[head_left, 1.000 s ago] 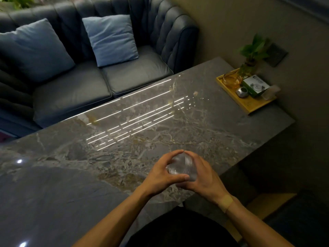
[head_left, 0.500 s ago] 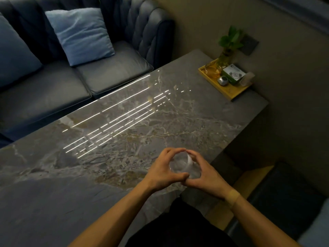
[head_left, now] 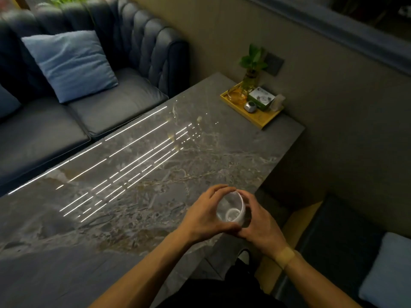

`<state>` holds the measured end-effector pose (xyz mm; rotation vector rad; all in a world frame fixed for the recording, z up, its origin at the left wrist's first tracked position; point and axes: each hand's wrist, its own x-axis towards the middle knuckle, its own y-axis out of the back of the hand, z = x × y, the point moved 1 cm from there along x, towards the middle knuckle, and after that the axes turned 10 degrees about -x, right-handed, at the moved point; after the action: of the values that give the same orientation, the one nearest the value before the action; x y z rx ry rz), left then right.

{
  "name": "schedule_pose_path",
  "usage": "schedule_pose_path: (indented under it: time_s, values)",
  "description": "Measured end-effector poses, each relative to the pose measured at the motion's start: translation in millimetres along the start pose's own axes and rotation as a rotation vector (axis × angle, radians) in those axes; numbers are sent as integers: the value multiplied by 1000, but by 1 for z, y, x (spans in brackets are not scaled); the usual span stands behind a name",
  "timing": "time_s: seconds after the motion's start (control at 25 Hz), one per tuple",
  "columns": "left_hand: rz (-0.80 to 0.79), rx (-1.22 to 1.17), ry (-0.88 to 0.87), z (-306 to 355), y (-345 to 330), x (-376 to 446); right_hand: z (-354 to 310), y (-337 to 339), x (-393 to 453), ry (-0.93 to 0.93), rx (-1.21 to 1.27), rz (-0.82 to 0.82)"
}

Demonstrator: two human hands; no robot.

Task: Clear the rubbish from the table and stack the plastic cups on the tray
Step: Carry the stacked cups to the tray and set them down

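While two hands point(head_left: 233, 215) clasp one clear cup point(head_left: 231, 208), one tray point(head_left: 262, 121) waits.

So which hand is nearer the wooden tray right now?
Right, slightly. The right hand cups the clear plastic cup on the tray's side; the left hand grips its other side. Both are far from it.

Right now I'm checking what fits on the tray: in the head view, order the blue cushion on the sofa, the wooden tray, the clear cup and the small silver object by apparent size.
1. blue cushion
2. wooden tray
3. clear cup, though it is nearest the camera, so tray versus cup is unsure
4. small silver object
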<state>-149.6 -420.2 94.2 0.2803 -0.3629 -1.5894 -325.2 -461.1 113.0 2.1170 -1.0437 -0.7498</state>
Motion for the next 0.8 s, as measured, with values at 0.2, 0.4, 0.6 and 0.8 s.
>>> schedule_pose_path:
  time_s: [0.2, 0.4, 0.6, 0.8]
  values:
    - [-38, -167, 42, 15, -28, 32, 42, 32, 1, -12, 160, 63]
    - [-167, -396, 208, 12, -67, 72, 108, 71, 4, -56, 346, 75]
    - [-210, -420, 256, 20, -124, 117, 169, 100, 4, -83, 385, 71]
    - [-198, -378, 295, 23, -171, 146, 215, 123, 5, -120, 391, 57]
